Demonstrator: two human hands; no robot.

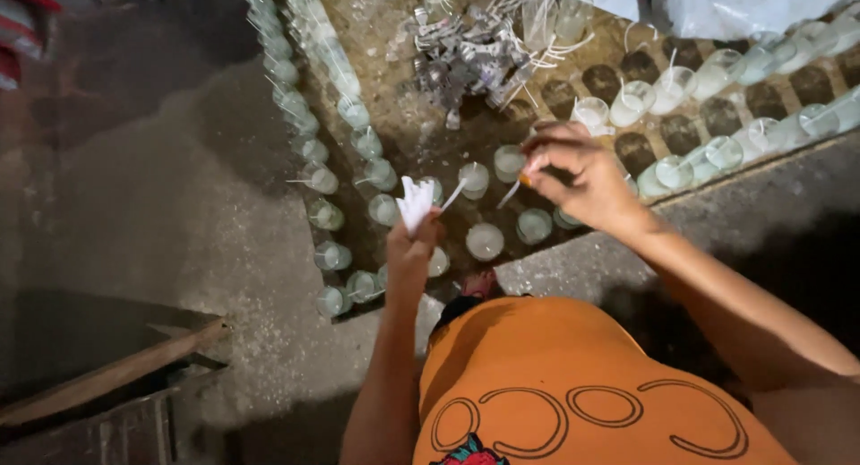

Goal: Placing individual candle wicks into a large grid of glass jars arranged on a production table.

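Carefully, I pinched one white wick [511, 193] in my right hand [582, 174] just above the glass candle cups [485, 241] while my left hand [410, 250], beside them, clamped a bundle of wicks [415, 201], which I judged could slip out.

- I am looking down at a grey concrete floor [161, 205], speckled with pale grit and lying in dim, uneven light.
- Toward eleven o'clock, shadow is swallowing the floor's far corner.
- From twelve to three o'clock, a brown board [618, 71] stamped with round hollows is lying flat on the ground.
- At one to two o'clock, white plastic sheeting [743, 4] is bunching along the top edge.
- At eight o'clock, a wooden plank [107, 375] is slanting over a dark metal frame [125, 434].
- At ten o'clock, something red [18, 26] is showing at the edge.
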